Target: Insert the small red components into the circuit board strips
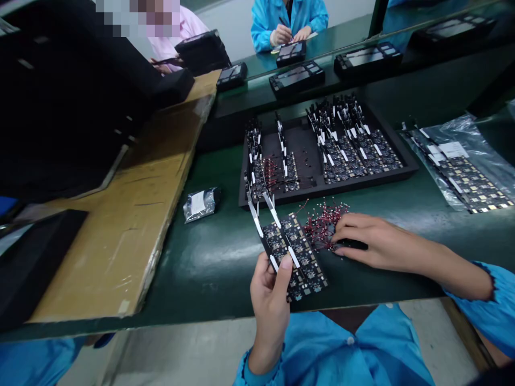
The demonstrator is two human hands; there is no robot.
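Note:
My left hand (pixel 271 303) is closed on a black circuit board panel (pixel 300 246), thumb on top, with white-and-black strips standing out from its far end. The panel is tilted above the table's front edge. To its right lies a loose pile of small parts with red and black wires (pixel 322 222). My right hand (pixel 368 238) reaches into this pile, fingers bent and fingertips touching the wires. Whether a single piece is pinched there is hidden. Beyond the pile sits a black tray (pixel 306 194) holding several similar board panels (pixel 354 155) and some wired parts.
A clear bag (pixel 458 128) with board panels lies at right. Left of the tray is a small silver packet (pixel 201 205). A cardboard sheet (pixel 161 177) and black foam trays (pixel 68 107) fill the left side. Two people (pixel 289 24) sit across the bench, near black cases (pixel 298 78).

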